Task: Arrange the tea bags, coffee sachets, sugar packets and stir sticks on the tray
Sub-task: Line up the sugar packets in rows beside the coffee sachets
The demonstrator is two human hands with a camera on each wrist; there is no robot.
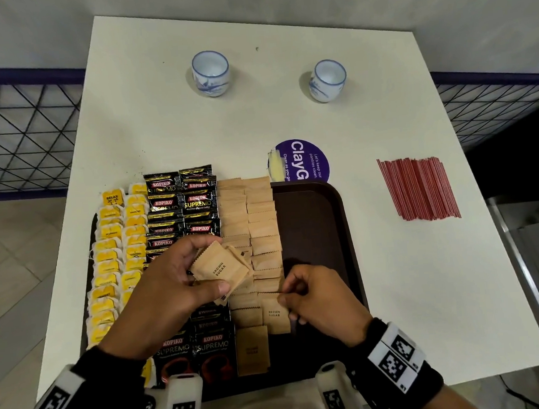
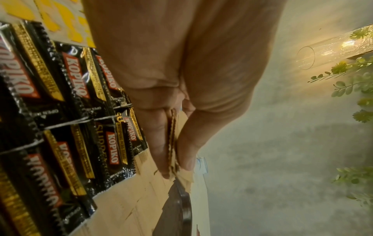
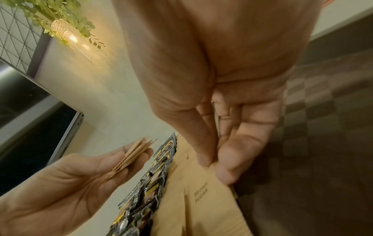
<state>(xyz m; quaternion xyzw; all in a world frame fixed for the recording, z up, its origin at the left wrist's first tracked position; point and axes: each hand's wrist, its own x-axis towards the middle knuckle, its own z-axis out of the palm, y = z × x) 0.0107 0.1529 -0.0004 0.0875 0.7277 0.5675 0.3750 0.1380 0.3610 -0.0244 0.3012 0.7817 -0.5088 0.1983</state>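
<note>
So the person's right hand (image 1: 317,300) is down at the near end of the right-hand column of brown sugar packets (image 1: 264,233) on the brown tray (image 1: 314,220), thumb and forefinger pinched on the far edge of one brown sugar packet (image 1: 275,313) that lies flat with its printed label readable from the near side. The packet sits just left of and under those fingertips, long axis running near-to-far, same as the rest of the column. The left hand (image 1: 174,286) hovers over the Kopiko coffee sachets (image 1: 182,204), thumb and fingers clamped on a small stack of sugar packets (image 1: 220,271), fanned and tilted, just left of the right hand.

Judging from that, the next packet comes off the stack, and the right hand is the closer one to the open spot at the near end of the column. The yellow tea bags (image 1: 113,249) fill the left side of the tray. The red stir sticks (image 1: 418,187) lie well off to the right on the white table (image 1: 287,115), not on the tray yet, and the bare strip on the tray's right looks like their slot.
</note>
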